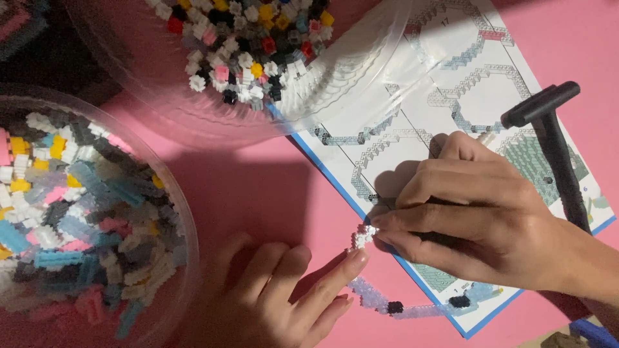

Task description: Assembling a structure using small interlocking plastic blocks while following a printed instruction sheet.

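Your right hand (pixel 480 219) pinches a tiny white brick cluster (pixel 363 236) at the end of the curved brick strip (pixel 387 303) on the pink table (pixel 258 187); your left hand (pixel 277 296), fingers loosely spread, steadies it from below. It looks light, fragile and easily snapped, so grip close to the joint.

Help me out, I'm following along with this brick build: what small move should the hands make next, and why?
Probably press the small white brick piece down onto the end of the curved pale brick strip. The right hand pinches it at its fingertips, the left hand braces it with a fingertip, and it sits just above the strip's end, by the instruction sheet.
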